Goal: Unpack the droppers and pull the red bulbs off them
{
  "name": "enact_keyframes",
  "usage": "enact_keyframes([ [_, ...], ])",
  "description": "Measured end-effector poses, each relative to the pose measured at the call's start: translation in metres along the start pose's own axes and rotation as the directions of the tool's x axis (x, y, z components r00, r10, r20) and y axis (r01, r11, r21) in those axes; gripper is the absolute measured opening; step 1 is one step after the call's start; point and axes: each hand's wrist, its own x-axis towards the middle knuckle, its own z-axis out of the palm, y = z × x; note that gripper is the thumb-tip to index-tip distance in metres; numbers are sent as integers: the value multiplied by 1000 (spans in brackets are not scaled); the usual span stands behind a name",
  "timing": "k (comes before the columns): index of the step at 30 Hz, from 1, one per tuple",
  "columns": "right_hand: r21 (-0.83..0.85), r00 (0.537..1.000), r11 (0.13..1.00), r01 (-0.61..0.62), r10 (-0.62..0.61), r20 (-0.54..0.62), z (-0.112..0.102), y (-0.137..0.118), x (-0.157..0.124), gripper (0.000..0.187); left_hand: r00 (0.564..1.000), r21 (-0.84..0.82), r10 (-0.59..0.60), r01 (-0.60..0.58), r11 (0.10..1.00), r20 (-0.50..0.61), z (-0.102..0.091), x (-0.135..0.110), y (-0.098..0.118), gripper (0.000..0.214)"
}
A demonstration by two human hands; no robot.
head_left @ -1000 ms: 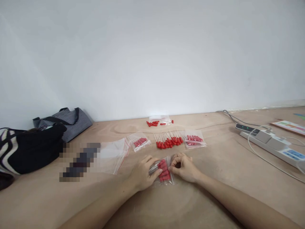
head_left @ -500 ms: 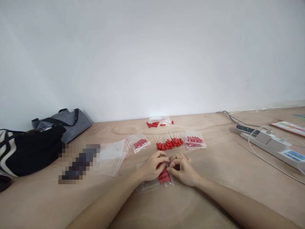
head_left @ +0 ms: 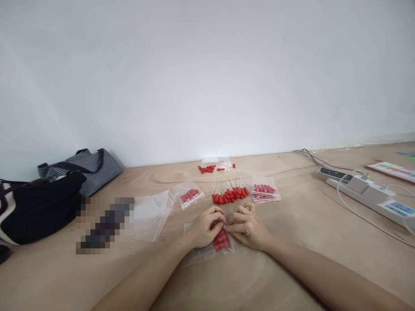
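Observation:
My left hand (head_left: 205,226) and my right hand (head_left: 247,226) meet fingertip to fingertip over a small clear zip bag (head_left: 218,242) of red-tipped sticks that lies on the wooden table (head_left: 292,242). Both hands pinch the bag's far edge, fingers curled. Just beyond the hands lies a loose pile of red-tipped sticks (head_left: 229,193). A filled bag (head_left: 266,190) sits to the pile's right and another filled bag (head_left: 188,194) to its left. Empty zip bags (head_left: 152,211) lie further left.
Loose red caps (head_left: 210,167) lie near the wall. A black bag (head_left: 39,207) and a striped bag (head_left: 89,166) sit at the far left. A power strip with cables (head_left: 372,196) and a colourful card (head_left: 394,170) are at the right.
My left hand slid from the bag's left side up to its far edge, meeting my right hand. The bag's body now shows below the hands. The camera shifted slightly.

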Motion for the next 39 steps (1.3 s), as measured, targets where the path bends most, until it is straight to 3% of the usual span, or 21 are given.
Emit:
enact_keyframes([
  [3, -31, 998, 999, 34, -36, -52, 3, 1, 1, 17, 1000, 5, 16, -16, 1000, 2, -2, -1, -1, 14],
  [7, -82, 997, 997, -15, 9, -72, 5, -2, 3, 19, 996, 66, 85, -87, 994, 33, -7, -1, -6, 20],
  [17, -191, 998, 980, 54, -56, -7, 8, -1, 9, 24, 957, 395, 282, -288, 872, 75, -9, 2, -3, 28],
  [26, -225, 982, 957, 185, -186, 15, 6, 3, 12, 26, 963, 495, 189, -260, 829, 190, -12, 4, 8, 30],
  [33, -211, 957, 938, 275, -248, 148, 5, 8, 11, 24, 960, 486, 150, -251, 837, 237, -16, 3, 9, 27],
  [37, -192, 964, 954, 231, -197, 179, 3, 11, 9, 22, 964, 482, 115, -220, 848, 238, -24, 6, 13, 26],
  [39, -167, 973, 973, 158, -125, 193, -2, 12, 8, 16, 982, 459, 53, -131, 879, 180, -29, 3, 18, 26],
])
